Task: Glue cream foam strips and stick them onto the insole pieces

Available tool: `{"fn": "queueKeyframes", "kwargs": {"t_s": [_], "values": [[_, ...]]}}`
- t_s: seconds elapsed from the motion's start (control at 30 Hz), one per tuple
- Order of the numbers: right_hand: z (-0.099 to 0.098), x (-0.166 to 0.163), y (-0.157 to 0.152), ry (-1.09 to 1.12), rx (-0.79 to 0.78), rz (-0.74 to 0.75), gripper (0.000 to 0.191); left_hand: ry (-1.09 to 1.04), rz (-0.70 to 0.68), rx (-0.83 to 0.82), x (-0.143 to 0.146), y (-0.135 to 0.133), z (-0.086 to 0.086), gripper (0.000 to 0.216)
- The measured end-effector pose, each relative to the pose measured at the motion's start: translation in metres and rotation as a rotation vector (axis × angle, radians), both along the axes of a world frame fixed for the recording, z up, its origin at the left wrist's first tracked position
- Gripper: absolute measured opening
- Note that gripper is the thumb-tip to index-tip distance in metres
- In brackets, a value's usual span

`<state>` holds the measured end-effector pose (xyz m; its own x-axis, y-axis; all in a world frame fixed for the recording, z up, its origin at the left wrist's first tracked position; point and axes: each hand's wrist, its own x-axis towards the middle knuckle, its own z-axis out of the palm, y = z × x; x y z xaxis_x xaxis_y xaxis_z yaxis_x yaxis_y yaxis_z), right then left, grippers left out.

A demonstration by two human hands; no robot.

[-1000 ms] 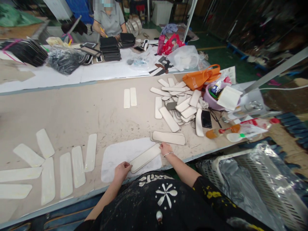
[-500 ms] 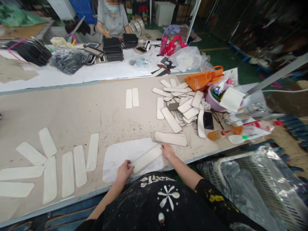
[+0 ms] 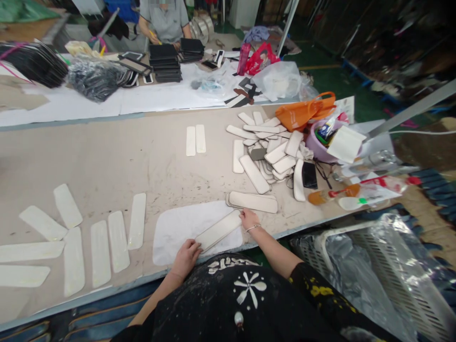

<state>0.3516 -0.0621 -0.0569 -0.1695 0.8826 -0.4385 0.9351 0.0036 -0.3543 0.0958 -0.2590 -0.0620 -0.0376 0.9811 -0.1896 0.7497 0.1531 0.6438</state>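
Note:
A long cream strip [image 3: 219,230] with rounded ends lies slanted on a white sheet [image 3: 178,229] at the near edge of the worktable [image 3: 117,166]. My left hand [image 3: 185,258] is closed on the strip's lower left end. My right hand [image 3: 248,219] pinches its upper right end, a thin bracelet on the wrist. Just beyond my right hand lies a small stack of the same strips [image 3: 253,201]. A loose heap of more strips [image 3: 267,147] is farther back on the right.
Several glossy strips [image 3: 96,242] are spread out at the left. Two strips [image 3: 195,139] lie side by side mid-table. An orange bag [image 3: 302,111], a lilac bowl [image 3: 320,147], a black phone [image 3: 309,175] and bottles crowd the right end. Another person sits at the far table by black stacks [image 3: 164,69].
Both hands stay on the ends of the cream strip; it has barely shifted on the white sheet. The camera has tilted slightly.

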Motion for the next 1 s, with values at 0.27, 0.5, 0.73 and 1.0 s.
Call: {"fn": "queueKeyframes", "kwargs": {"t_s": [0.27, 0.5, 0.73, 1.0], "values": [[0.001, 0.0, 0.001, -0.004, -0.002, 0.013, 0.013, 0.012, -0.063, -0.02, 0.0, 0.001, 0.003, 0.028], [-0.004, 0.001, 0.003, 0.007, -0.011, 0.031, 0.014, 0.031, -0.099, -0.007, 0.002, 0.003, 0.005, 0.029], [0.013, 0.002, -0.007, 0.048, 0.082, 0.07, 0.024, 0.07, -0.055, 0.093, 0.0, -0.002, -0.004, 0.028], [0.012, -0.016, -0.06, 0.384, 0.221, 0.897, 0.058, 0.09, -0.064, 0.18, -0.001, 0.001, -0.011, 0.033]]}}
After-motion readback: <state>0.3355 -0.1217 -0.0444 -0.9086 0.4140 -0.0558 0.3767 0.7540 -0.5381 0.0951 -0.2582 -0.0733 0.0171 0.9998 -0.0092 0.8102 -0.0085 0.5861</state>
